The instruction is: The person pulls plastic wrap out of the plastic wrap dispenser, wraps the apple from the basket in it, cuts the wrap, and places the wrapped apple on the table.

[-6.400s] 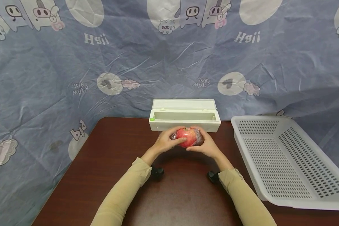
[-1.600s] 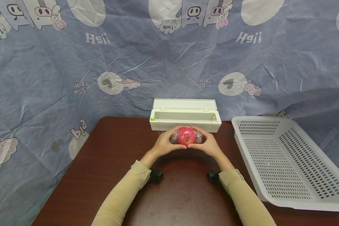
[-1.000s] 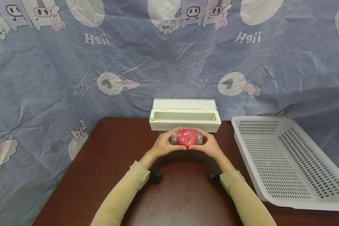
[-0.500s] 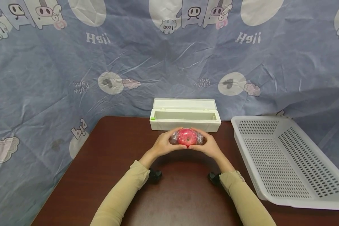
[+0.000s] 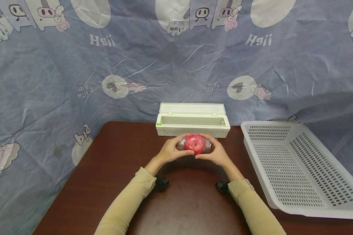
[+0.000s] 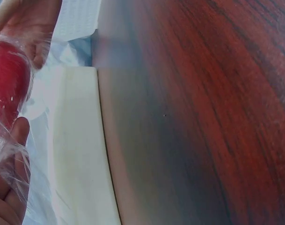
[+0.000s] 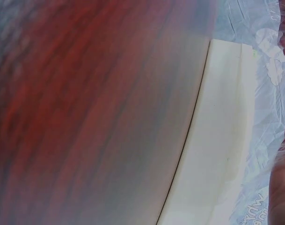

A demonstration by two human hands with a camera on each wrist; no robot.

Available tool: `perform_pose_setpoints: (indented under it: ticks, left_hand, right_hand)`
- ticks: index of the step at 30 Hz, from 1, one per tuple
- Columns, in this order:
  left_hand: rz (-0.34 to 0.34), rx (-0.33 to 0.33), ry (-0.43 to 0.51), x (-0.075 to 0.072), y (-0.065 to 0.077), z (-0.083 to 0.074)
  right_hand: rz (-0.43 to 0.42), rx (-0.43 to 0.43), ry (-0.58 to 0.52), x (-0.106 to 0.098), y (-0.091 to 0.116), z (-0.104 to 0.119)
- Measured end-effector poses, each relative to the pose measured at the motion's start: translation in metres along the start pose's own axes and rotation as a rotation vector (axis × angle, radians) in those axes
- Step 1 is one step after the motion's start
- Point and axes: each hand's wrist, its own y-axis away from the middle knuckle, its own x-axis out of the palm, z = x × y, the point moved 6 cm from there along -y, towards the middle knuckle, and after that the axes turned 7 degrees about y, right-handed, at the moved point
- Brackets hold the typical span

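Note:
A red apple (image 5: 194, 144) is held between both hands above the table, the dimple at one end facing the head camera. Clear cling film (image 5: 207, 145) covers it and bunches at its left and right sides. My left hand (image 5: 170, 151) grips the left side, thumb below and fingers over the top. On the other side my right hand (image 5: 218, 153) holds it likewise, its thumb under the apple. In the left wrist view loose film (image 6: 9, 147) lies over the fingers near the apple (image 6: 10, 79). The right wrist view shows only parts of the hands, at its right edge.
Behind the hands stands a long white box (image 5: 193, 132), lid raised, with a small green piece at its left end. A white perforated basket (image 5: 247, 143) sits at the table's right. The brown table (image 5: 120, 153) backs onto a blue printed cloth (image 5: 164, 65).
Since the earliest frame the apple has turned, so its dimpled end faces the camera instead of its side. Within the last half second the right thumb has shifted slightly down, away from the left thumb.

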Motion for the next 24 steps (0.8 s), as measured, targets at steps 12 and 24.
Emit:
perform_pose_setpoints:
  ticks: [12, 24]
  left_hand:
    - [-0.005, 0.006, -0.002, -0.0002, 0.0033, 0.001]
    - [-0.053, -0.003, 0.06, 0.0015, 0.0036, 0.0028]
  right_hand:
    - [-0.003, 0.053, 0.039, 0.0005, 0.0019, 0.0011]
    - [-0.021, 0.039, 0.106, -0.0013, 0.0007, 0.0079]
